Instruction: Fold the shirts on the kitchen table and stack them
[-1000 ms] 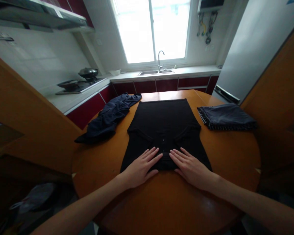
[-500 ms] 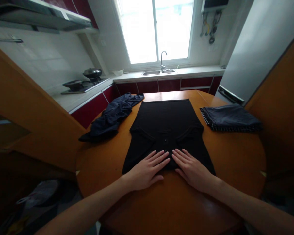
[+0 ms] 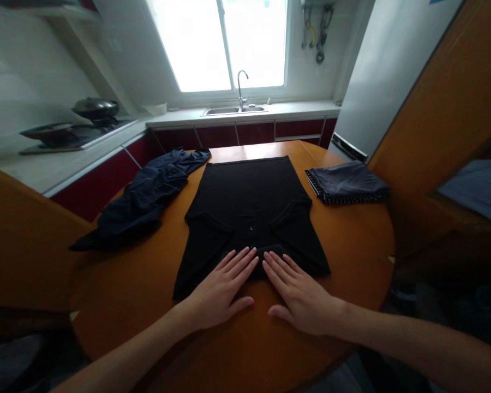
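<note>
A black shirt (image 3: 245, 191) with small buttons down its middle lies spread flat on the wooden table (image 3: 352, 240), its sleeves folded inward. My left hand (image 3: 221, 289) rests palm down on the near edge of the shirt, fingers outstretched. Beside it my right hand (image 3: 297, 289) lies flat on the same edge, its fingertips close to those of the left. Both thumbs reach over the bare wood in front of the cloth. The part of the shirt under my palms is hidden.
A crumpled dark blue garment (image 3: 143, 196) lies at the table's left. At the right sits a folded grey-blue garment (image 3: 347, 183). Beyond the table are a counter with a sink (image 3: 233, 110), a stove with pans (image 3: 96, 109) and a fridge (image 3: 376, 76).
The view has swung to the right, so the surroundings appear shifted left. Both hands stay flat at the shirt's near edge, with only slight shifts of the fingers.
</note>
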Tool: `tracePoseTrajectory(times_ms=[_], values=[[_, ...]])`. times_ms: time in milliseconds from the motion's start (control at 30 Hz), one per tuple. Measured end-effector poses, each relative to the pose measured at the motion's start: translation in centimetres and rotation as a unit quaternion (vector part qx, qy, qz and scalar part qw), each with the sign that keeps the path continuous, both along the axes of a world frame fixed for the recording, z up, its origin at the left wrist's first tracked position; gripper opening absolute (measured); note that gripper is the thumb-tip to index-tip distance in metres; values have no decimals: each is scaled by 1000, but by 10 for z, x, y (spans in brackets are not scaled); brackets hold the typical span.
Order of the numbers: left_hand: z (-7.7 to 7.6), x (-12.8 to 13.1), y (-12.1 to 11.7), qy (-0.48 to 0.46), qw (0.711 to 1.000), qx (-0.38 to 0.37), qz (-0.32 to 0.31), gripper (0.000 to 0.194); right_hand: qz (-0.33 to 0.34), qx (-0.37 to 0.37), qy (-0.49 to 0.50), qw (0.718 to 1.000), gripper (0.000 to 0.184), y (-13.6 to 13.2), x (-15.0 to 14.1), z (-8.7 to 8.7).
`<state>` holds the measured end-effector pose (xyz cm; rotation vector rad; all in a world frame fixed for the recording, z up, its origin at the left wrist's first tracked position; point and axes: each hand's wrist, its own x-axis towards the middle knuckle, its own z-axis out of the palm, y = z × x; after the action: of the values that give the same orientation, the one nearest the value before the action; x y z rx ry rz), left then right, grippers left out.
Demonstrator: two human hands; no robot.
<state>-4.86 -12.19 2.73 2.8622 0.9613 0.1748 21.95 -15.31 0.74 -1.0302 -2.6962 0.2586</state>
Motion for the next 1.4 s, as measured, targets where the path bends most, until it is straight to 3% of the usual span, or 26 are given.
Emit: tracePoseTrajectory(times_ms=[333, 633, 933, 1167, 1300, 1400], values=[[-1, 2, -2, -20, 1000, 1, 12, 77, -69, 15, -10, 997, 87, -17, 39, -7], [-6, 1, -25, -6, 997, -21, 80, 86, -71, 53, 6, 996, 81, -22, 46, -17], [-16, -30, -59, 10, 983, 11, 185, 83, -64, 69, 14, 996, 81, -21, 49, -22], [-19, -49, -85, 16, 976, 19, 219, 84, -69, 45, 24, 996, 79, -21, 49, -22], [-12, -43, -81, -31, 971, 23, 238, 81, -75, 57, 38, 995, 78, -13, 49, -15], [-2, -37, -63, -54, 980, 13, 191, 78, -64, 66, 54, 994, 75, -1, 45, -7]])
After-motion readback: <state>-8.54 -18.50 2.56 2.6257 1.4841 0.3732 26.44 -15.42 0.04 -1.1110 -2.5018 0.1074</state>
